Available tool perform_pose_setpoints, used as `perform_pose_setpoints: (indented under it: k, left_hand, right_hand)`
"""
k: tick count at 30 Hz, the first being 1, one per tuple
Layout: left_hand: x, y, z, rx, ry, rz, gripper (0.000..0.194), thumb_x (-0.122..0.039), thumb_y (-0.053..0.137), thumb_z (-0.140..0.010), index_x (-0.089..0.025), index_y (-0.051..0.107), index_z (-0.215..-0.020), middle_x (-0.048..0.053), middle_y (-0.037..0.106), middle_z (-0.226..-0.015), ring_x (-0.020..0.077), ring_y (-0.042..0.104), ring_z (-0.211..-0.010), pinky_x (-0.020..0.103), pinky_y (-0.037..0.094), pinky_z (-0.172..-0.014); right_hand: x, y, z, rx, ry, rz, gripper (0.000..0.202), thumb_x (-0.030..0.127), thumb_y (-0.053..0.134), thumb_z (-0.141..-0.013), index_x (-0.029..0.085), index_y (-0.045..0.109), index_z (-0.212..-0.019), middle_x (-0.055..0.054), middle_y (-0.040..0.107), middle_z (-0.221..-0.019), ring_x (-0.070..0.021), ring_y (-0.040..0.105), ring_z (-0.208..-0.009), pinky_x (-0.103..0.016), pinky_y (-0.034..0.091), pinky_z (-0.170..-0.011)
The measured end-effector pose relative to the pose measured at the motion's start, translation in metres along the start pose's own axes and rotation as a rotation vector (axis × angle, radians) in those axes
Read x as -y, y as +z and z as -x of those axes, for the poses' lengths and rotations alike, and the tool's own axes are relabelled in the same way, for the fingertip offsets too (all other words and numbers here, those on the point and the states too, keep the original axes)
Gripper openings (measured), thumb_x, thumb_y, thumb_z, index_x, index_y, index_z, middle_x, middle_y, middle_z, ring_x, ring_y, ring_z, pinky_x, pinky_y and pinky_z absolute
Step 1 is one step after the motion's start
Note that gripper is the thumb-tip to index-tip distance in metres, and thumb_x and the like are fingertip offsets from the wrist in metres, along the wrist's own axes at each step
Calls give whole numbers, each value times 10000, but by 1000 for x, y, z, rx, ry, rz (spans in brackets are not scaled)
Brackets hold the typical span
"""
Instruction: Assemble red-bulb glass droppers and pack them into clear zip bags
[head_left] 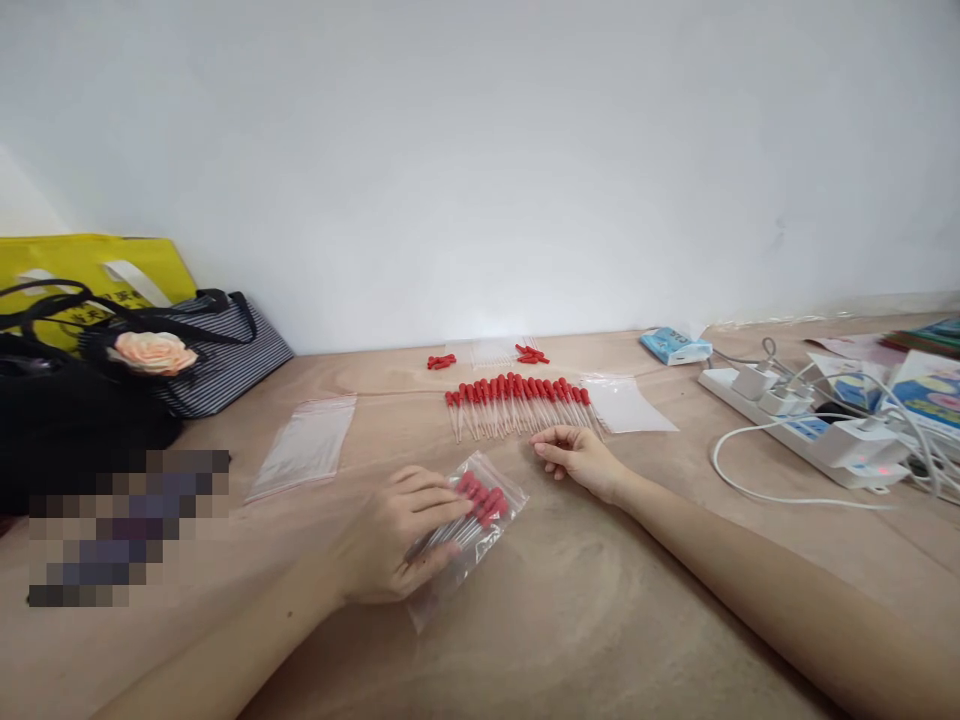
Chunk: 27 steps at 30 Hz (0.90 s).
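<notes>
My left hand (409,535) is closed on a clear zip bag (506,497), which lies tilted above the table. Inside that bag are several glass droppers with red rubber bulbs (484,498), their tubes partly covered by my fingers. Just beyond, a fanned row of red-bulbed droppers (514,400) rests with bulbs toward the wall and thin tips toward me. My right hand (574,460) is at the near side of this row, fingers curled and drawn together close to the tips. Whether something small is between those fingertips is hidden.
Flat clear bags lie left (304,450) and right (630,403) of the row. Behind it are loose red bulbs (442,361) and glass tubes (491,355). A power strip (795,425) with cables and a blue tissue pack (675,346) are on the right; a striped bag (225,360) stands left.
</notes>
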<state>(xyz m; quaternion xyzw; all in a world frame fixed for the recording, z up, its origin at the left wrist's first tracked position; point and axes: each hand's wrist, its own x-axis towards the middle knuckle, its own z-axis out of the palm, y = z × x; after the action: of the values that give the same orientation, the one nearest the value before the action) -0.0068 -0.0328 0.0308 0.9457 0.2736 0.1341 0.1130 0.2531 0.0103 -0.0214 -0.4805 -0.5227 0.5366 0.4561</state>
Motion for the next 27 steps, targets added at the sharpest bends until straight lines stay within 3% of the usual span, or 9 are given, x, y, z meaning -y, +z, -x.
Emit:
perform_pose_setpoints:
  k: [3, 5, 9, 12, 15, 22, 25, 27]
  left_hand:
    - [-12, 4, -4, 129, 61, 12, 456, -319, 471, -831, -275, 394, -1279, 22, 348, -1363, 255, 296, -1256, 448, 268, -1030]
    - [-17, 8, -2, 189, 40, 27, 448, -298, 444, -852, -306, 358, -1292, -5, 300, -1383, 243, 243, -1279, 468, 207, -1050]
    - [-12, 13, 17, 109, -145, 8, 430, -330, 456, -846, -337, 384, -1270, -18, 315, -1375, 261, 226, -1282, 490, 209, -1041]
    - [5, 11, 33, 33, -260, -39, 421, -358, 440, -850, -339, 390, -1267, -12, 296, -1386, 268, 226, -1281, 487, 208, -1037]
    - [33, 8, 33, -23, -345, -77, 411, -395, 404, -856, -299, 426, -1255, 18, 298, -1388, 268, 252, -1272, 475, 210, -1034]
    - [102, 1, -21, -24, -493, -249, 468, -425, 328, -860, -176, 466, -1231, 99, 330, -1370, 251, 259, -1269, 436, 180, -1039]
    - [113, -7, -33, -74, -569, -259, 474, -446, 299, -860, -198, 470, -1226, 93, 368, -1342, 256, 300, -1242, 437, 227, -1012]
    - [115, -14, -29, -168, -737, -294, 491, -484, 275, -854, -224, 486, -1212, 101, 383, -1325, 310, 293, -1231, 502, 239, -975]
  right_hand:
    - [0, 2, 1, 13, -13, 25, 243, 339, 674, -605, 148, 599, -735, 54, 520, -511, -43, 457, -424, -175, 390, -403]
    - [-1, 2, 1, 20, -18, 37, 249, 344, 673, -606, 148, 594, -739, 54, 521, -517, -42, 453, -419, -177, 391, -403]
    - [-1, 3, 2, 33, -14, 58, 254, 357, 670, -610, 152, 588, -734, 53, 518, -520, -45, 456, -425, -177, 390, -405]
    - [-1, 4, 2, 43, -20, 71, 251, 361, 669, -611, 156, 587, -729, 55, 509, -514, -47, 455, -430, -175, 386, -406]
    - [-1, 6, 3, 42, -23, 91, 240, 353, 674, -604, 159, 588, -717, 55, 501, -506, -48, 447, -425, -175, 378, -403]
    - [0, 8, 5, 33, -39, 139, 219, 344, 652, -619, 156, 589, -710, 45, 508, -518, -54, 449, -439, -176, 373, -408]
    - [0, 7, 5, 45, -39, 156, 203, 334, 640, -629, 157, 585, -712, 43, 509, -518, -58, 451, -444, -179, 374, -414]
    - [-1, 7, 5, 52, -46, 166, 198, 332, 637, -633, 160, 584, -714, 41, 512, -524, -60, 451, -450, -182, 377, -422]
